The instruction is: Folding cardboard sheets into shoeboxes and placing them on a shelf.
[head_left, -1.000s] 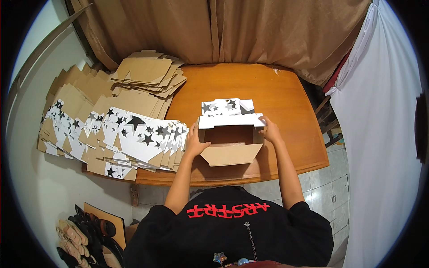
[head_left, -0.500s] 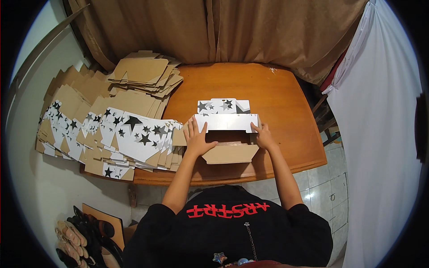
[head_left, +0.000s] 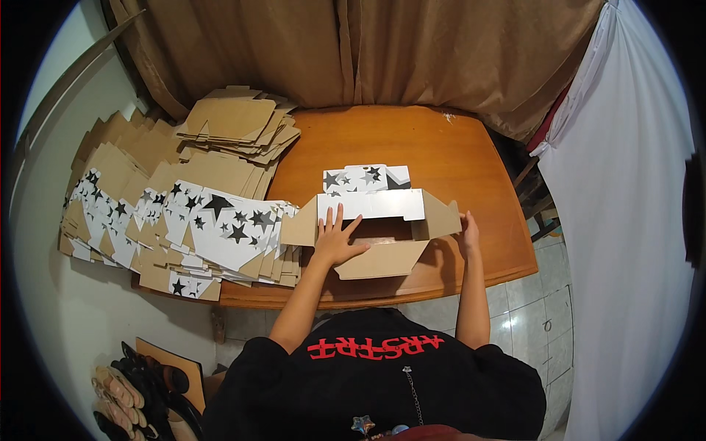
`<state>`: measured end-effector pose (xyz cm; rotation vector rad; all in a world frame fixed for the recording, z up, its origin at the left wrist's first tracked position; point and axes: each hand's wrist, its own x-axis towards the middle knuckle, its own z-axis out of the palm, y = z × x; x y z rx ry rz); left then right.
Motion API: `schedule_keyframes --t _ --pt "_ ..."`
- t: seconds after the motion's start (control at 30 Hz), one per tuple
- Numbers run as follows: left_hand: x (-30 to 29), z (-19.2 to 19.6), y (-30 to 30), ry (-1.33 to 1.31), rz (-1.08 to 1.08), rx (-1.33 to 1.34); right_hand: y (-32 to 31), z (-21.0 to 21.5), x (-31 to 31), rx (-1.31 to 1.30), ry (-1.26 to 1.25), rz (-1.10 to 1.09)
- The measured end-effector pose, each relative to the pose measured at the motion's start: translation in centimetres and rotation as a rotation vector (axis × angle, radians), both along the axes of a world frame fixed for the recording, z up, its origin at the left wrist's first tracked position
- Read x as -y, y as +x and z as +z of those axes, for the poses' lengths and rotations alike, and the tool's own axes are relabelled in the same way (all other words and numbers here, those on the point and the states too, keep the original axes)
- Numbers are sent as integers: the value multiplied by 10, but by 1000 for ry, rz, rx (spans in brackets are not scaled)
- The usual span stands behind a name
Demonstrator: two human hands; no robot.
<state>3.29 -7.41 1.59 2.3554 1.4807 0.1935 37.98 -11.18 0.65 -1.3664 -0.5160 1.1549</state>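
Observation:
In front of me lies a partly folded cardboard box (head_left: pixel 371 205), white outside with star prints and brown inside. Its front flap (head_left: pixel 379 261) hangs toward me, and its side flaps stick out left and right. My left hand (head_left: pixel 338 241) lies with fingers spread on the box's left front part, fingertips on the white panel. At the outer end of the right side flap (head_left: pixel 443 217) is my right hand (head_left: pixel 469 234), fingers closed at its edge. The box's inside is dark between the flaps.
Flat star-printed cardboard blanks (head_left: pixel 228 224) cover the left of the wooden table (head_left: pixel 456 162), with a brown stack (head_left: pixel 228 121) behind them. A brown curtain (head_left: pixel 412 51) hangs behind, a white cloth (head_left: pixel 618 184) at right. Shoes (head_left: pixel 121 389) stand low at left.
My right hand has moved from the box's right corner outward to the right, and the right side flap now sticks out. My left hand has shifted slightly right and down along the box.

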Motion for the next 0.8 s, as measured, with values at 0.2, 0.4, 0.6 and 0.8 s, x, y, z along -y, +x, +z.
schedule_keyframes --t 0.2,0.4,0.6,0.8 --pt "1 4 -1 3 -4 40 -54 17 -27 334 120 261" --pt "6 13 1 10 -3 -16 -106 -4 -48 1215 -36 190" --pt "6 6 4 108 21 -9 -128 17 -40 1477 -319 188" --pt "5 6 -1 111 21 129 -137 29 -50 1412 -448 227"
